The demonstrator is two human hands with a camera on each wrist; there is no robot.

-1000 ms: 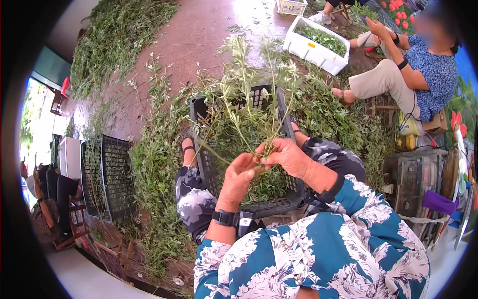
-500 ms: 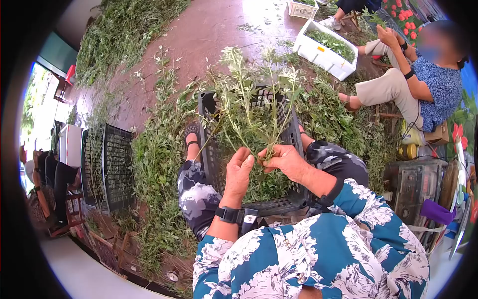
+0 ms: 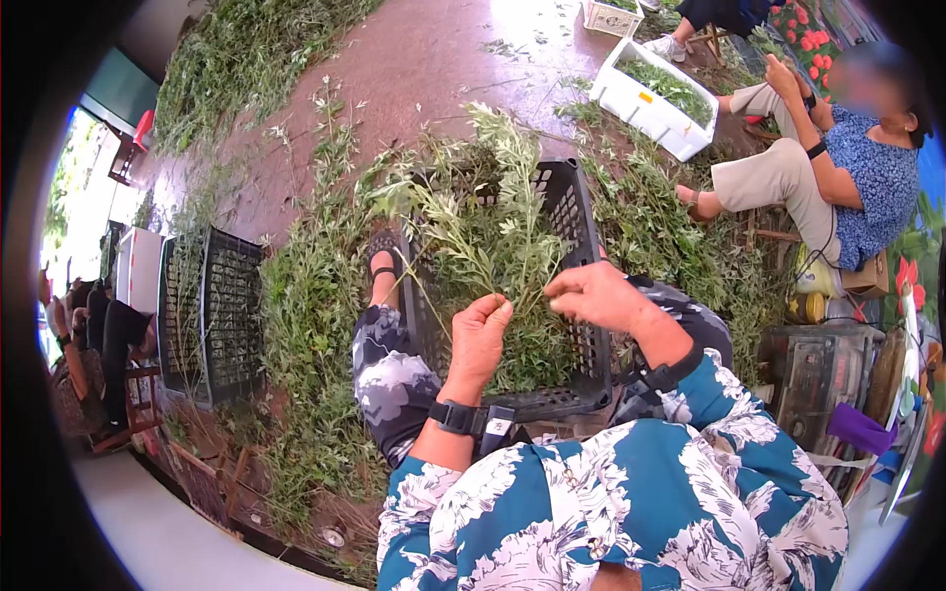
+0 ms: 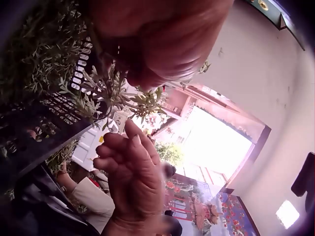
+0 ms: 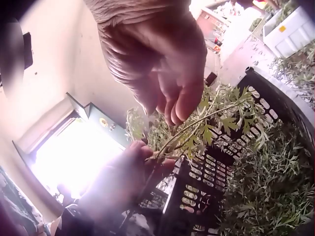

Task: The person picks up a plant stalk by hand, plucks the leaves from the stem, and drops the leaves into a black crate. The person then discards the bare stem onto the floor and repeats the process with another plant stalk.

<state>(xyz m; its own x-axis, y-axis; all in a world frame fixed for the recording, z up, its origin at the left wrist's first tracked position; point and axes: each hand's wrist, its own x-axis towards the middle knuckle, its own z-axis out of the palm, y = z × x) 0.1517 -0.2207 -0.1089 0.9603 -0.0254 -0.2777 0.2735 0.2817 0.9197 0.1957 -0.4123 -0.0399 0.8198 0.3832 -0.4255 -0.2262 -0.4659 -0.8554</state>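
Observation:
My left hand [image 3: 478,340] pinches leafy green stems [image 3: 448,231] between thumb and fingers, their tops fanning up over a black crate [image 3: 591,340]. Apart from it on the right, my right hand [image 3: 603,295] hovers over the crate's right side. Its fingers are bent loosely, and no stem shows between them in the left wrist view, where the hand [image 4: 133,179] has its palm showing. In the right wrist view, the right hand's fingers [image 5: 177,101] hang above the sprig [image 5: 197,120] that the left hand [image 5: 123,172] grips. Cut greens [image 3: 527,360] lie inside the crate.
Leafy branches [image 3: 315,345] cover the floor left and right of the crate. Another black crate [image 3: 232,315] stands at the left. A white box of greens [image 3: 650,113] sits at the upper right, near a seated person [image 3: 872,187]. Worn cases [image 3: 818,374] stand at the right.
My right hand has moved away from the left, to the right and slightly up, and its fingers have come off the stems. The stems lean more to the left in my left hand.

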